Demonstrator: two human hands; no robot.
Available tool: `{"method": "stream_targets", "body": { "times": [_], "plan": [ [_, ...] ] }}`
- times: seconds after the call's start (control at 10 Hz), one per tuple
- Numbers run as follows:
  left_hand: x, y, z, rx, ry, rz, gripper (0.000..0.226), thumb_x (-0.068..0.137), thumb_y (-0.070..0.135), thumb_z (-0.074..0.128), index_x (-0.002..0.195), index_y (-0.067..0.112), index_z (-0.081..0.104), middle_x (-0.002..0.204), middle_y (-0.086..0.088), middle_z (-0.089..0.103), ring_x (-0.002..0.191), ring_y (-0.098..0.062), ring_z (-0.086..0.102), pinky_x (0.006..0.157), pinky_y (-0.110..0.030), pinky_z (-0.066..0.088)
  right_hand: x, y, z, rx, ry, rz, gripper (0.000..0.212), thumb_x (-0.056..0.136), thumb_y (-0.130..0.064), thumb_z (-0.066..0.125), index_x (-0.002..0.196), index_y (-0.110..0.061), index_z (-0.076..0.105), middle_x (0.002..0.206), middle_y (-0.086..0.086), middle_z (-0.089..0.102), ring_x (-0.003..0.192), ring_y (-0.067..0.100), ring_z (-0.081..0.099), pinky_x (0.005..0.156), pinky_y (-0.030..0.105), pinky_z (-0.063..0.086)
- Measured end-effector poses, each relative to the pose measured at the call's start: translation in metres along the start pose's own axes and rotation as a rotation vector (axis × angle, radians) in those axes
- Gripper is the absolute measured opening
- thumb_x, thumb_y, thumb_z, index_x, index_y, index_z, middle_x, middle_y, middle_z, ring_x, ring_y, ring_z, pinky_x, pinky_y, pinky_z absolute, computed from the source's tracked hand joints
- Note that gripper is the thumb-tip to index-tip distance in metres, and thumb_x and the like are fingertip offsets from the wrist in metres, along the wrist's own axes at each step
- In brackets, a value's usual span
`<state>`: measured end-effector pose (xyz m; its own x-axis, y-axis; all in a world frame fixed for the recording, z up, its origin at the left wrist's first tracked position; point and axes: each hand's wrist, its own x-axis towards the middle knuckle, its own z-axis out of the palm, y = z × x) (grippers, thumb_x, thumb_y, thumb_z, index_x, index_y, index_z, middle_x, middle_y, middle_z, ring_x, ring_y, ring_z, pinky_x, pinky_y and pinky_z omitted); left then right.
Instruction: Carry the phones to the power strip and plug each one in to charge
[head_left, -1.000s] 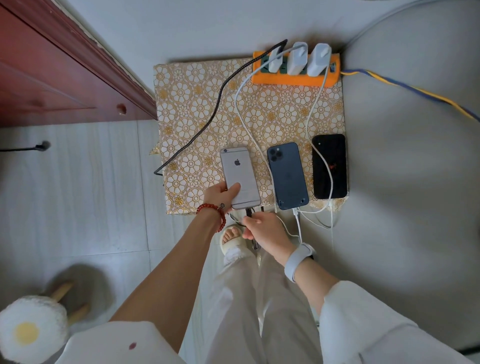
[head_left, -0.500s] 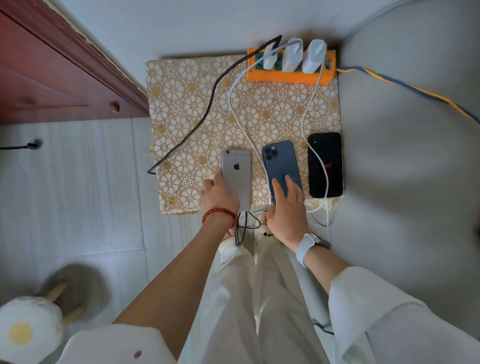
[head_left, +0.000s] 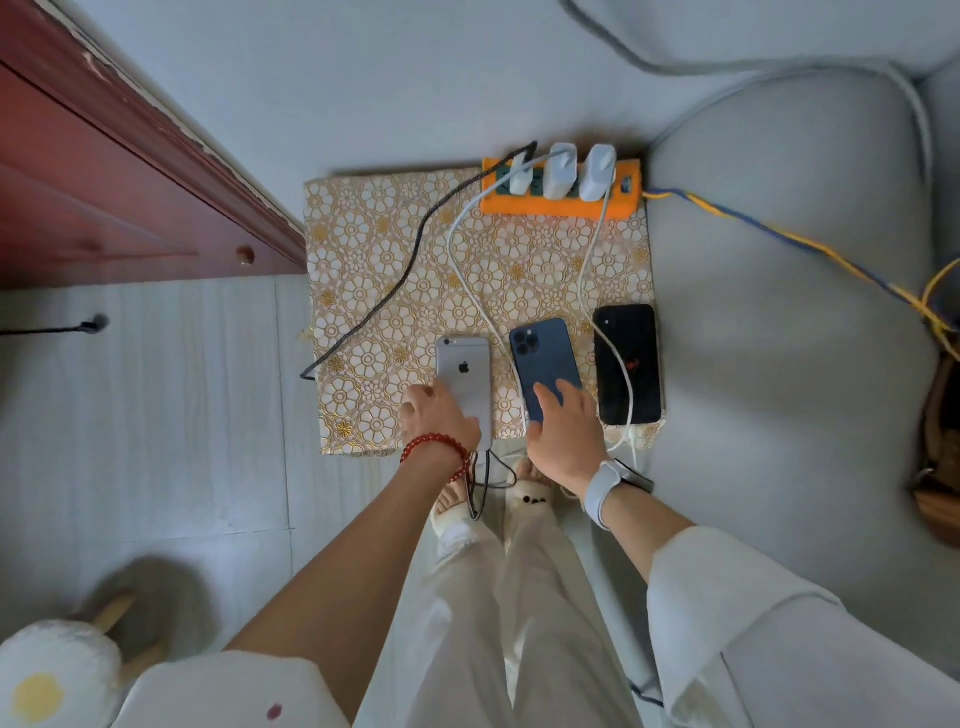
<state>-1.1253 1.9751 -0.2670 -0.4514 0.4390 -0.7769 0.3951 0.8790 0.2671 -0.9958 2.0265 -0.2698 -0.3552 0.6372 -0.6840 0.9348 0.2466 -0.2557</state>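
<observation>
Three phones lie face down in a row at the near edge of a gold-flowered cloth (head_left: 374, 270): a silver phone (head_left: 464, 370), a dark blue phone (head_left: 543, 358) and a black phone (head_left: 627, 358). My left hand (head_left: 441, 415) rests on the silver phone's near end, fingers relaxed. My right hand (head_left: 563, 434) lies flat on the blue phone's lower half. At the cloth's far edge sits an orange power strip (head_left: 561, 205) carrying three white chargers (head_left: 558, 174). White cables run from it to the blue and black phones; a black braided cable (head_left: 395, 283) loops down to the silver phone's near end.
A red-brown wooden cabinet (head_left: 130, 182) stands at the left. A grey sofa cushion (head_left: 805, 338) borders the cloth on the right, crossed by a blue-and-yellow cord (head_left: 779, 236). A fluffy egg-patterned stool (head_left: 52, 680) sits at the lower left on the pale floor.
My right hand left the cable end below the silver phone and moved up onto the blue phone. My left hand slid further onto the silver phone, which now lies straighter.
</observation>
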Motion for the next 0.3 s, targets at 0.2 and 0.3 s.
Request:
{"method": "stream_targets", "body": {
  "times": [0.2, 0.3],
  "plan": [
    [-0.047, 0.070, -0.094, 0.027, 0.262, 0.315, 0.056, 0.087, 0.018, 0.047, 0.137, 0.016, 0.024, 0.140, -0.012, 0.030, 0.125, -0.031, 0.035, 0.100, -0.046, 0.039, -0.017, -0.042, -0.126, 0.412, 0.175, -0.195, 0.036, 0.094, -0.010, 0.036, 0.126, -0.008, 0.051, 0.134, 0.012, 0.051, 0.125, 0.028, 0.044, 0.107, 0.034, 0.035],
    [-0.089, 0.124, -0.156, 0.025, 0.449, 0.549, 0.052, 0.088, 0.016, 0.044, 0.137, 0.016, 0.028, 0.139, -0.009, 0.034, 0.126, -0.028, 0.034, 0.101, -0.044, 0.038, -0.040, -0.070, -0.214, 0.469, 0.341, -0.374, 0.034, 0.093, -0.007, 0.037, 0.122, -0.007, 0.054, 0.129, 0.011, 0.056, 0.123, 0.024, 0.046, 0.099, 0.023, 0.032]
  ]
}}
